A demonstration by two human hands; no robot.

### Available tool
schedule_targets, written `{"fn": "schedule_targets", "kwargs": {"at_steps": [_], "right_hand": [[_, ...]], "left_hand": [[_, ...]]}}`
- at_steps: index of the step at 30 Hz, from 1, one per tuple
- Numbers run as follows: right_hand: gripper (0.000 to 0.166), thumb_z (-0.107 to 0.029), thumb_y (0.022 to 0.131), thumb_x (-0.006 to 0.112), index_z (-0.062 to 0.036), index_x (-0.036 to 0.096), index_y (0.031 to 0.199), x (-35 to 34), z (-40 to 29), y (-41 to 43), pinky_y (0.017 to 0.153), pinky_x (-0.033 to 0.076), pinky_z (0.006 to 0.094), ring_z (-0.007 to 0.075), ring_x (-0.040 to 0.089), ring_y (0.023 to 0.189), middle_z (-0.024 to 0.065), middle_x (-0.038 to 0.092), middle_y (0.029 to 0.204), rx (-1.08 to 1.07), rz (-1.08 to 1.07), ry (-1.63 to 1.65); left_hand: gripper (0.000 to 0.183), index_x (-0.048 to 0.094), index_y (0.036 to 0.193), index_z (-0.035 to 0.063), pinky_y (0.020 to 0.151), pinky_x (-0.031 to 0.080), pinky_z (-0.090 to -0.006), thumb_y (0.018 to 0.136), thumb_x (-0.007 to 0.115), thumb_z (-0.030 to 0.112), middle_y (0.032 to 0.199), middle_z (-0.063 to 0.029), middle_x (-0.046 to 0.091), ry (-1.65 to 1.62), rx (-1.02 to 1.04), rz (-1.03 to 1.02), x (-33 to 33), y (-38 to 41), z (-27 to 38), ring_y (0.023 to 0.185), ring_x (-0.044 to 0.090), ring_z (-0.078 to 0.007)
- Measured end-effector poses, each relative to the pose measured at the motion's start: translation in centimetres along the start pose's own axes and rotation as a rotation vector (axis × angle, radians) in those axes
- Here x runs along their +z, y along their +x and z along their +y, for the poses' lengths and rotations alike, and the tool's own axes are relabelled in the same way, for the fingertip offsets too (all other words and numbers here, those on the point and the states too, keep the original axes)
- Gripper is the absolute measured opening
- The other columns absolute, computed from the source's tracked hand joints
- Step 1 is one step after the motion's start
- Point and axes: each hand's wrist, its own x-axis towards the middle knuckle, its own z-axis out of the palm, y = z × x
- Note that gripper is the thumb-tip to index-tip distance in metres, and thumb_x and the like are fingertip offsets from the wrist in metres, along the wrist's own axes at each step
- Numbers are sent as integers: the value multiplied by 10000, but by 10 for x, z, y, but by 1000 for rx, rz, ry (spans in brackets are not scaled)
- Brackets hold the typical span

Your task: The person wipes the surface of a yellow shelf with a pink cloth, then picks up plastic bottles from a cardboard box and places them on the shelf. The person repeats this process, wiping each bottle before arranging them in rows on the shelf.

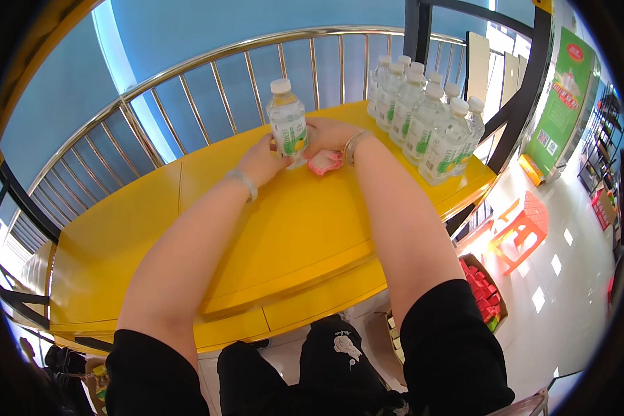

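Observation:
A clear plastic drink bottle (288, 122) with a white cap and a green-and-white label stands upright near the back of the yellow shelf (301, 213). Around its lower left side curl the fingers of my left hand (264, 162). My right hand (328, 136) grips the same bottle from the right, its fingertips partly hidden behind it. Just below my right hand lies a crumpled pink-and-white cloth (325, 162). Several similar capped bottles (413, 112) stand in close rows on the right part of the shelf.
A metal railing (248, 65) runs along the shelf's back edge. Black frame posts (418, 31) rise at the right. On the floor to the right are an orange plastic stool (528, 229) and a carton of red packages (481, 288). A green banner (564, 104) stands beyond.

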Motion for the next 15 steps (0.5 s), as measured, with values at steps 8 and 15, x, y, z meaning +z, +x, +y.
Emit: {"fn": "schedule_targets", "kwargs": {"at_steps": [8,15], "right_hand": [[592,-26,631,694,-29,483,1183,-24,33,-10,861,416,306,226,547,988,128,577,1085,21,367,-193],[503,-86,656,689,-26,506,1121,-32,63,3,843,432,341,312,551,983,177,581,1049,38,804,-155]], "left_hand": [[595,368,1243,-4,879,420,-326,743,655,142,1151,-144,538,-66,40,29,39,51,18,1038,534,-260],[577,347,1218,-36,865,438,-310,750,652,109,1138,-170,545,-51,32,69,79,125,19,1028,546,-256]]}}
